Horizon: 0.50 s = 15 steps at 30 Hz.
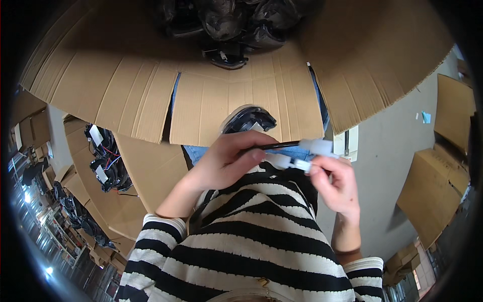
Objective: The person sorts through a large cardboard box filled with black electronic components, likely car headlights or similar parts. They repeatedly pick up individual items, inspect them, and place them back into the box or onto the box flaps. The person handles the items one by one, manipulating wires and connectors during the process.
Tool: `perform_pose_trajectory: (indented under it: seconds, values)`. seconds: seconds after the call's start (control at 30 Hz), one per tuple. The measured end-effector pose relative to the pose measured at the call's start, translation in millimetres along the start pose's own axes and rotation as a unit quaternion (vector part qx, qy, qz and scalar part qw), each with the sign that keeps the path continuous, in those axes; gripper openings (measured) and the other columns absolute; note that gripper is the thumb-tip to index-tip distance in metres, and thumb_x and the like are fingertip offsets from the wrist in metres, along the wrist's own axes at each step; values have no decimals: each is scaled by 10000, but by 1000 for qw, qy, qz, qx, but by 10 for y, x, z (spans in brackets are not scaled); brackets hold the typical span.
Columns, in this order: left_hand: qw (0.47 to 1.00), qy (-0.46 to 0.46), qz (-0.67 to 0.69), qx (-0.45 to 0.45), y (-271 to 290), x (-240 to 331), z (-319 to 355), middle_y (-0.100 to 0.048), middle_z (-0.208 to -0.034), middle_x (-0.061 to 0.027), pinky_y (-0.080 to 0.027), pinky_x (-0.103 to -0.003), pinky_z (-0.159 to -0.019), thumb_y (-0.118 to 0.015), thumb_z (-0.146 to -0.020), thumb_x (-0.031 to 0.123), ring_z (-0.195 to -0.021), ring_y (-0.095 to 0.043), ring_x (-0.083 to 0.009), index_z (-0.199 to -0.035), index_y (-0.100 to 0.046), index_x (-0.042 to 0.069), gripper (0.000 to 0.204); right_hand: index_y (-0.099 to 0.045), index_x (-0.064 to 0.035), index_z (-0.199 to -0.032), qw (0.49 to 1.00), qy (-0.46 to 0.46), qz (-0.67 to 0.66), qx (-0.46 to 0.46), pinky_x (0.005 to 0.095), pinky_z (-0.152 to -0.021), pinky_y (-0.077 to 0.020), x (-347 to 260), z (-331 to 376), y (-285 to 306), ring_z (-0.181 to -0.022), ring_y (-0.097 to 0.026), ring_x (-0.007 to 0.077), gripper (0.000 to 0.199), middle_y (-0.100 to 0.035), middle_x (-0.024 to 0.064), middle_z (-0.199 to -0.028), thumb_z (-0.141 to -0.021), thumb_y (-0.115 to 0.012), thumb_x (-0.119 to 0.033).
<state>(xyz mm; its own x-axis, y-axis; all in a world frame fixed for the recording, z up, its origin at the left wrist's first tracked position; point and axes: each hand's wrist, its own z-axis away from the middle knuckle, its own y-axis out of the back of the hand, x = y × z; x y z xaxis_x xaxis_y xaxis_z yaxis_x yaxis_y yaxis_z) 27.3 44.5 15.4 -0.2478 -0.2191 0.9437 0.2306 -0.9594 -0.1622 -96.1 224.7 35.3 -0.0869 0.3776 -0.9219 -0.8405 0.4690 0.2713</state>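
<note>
My left hand point(234, 160) is closed around a thin black cable point(284, 145). A blurred white tag point(317, 147) sits at the cable's far right end. My right hand point(336, 182) pinches the tip of a small white piece point(302, 165), just below that tag. This white piece reaches back toward my left fingertips; whether it joins the cable I cannot tell. Just beyond my left hand, a black rounded part with a clear edge point(249, 120) rests against the cardboard flap point(201, 113), its lower side hidden by my hand.
A large open carton point(121, 85) spreads ahead, with several dark glossy moulded parts point(221, 22) inside. On the left, another carton holds black parts with coloured wires point(108, 158). Brown cartons point(433, 186) stand on the grey floor point(385, 146) at right.
</note>
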Motion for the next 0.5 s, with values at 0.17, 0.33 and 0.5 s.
perform_pose_trajectory:
  seconds: [0.17,0.33,0.5]
  values:
    - [994,104,-3,26,111,67,137,-576,-754,-75,-418,-209,-598,-479,-795,21,-643,-520,-108,-915,-584,-29,168,-512,-7,-659,998,60,-10,-35,267,-415,-290,-127,48,174,-439,-385,148,33,-439,43,-548,-690,-523,-16]
    - [999,44,-4,14,152,62,202,-601,-801,-95,-449,-220,-608,-487,-779,2,-666,-557,-111,-909,-579,-42,165,-513,4,-659,990,129,-37,-42,300,-431,-319,-278,19,229,-465,-416,208,36,-459,72,-564,-658,-543,-17]
    - [989,143,33,10,181,104,251,-575,-882,-140,-454,-237,-669,-437,-752,-40,-772,-567,-151,-895,-544,-84,184,-516,3,-660,986,161,-8,-46,302,-443,-337,-296,8,264,-474,-419,209,42,-460,73,-566,-655,-549,-21]
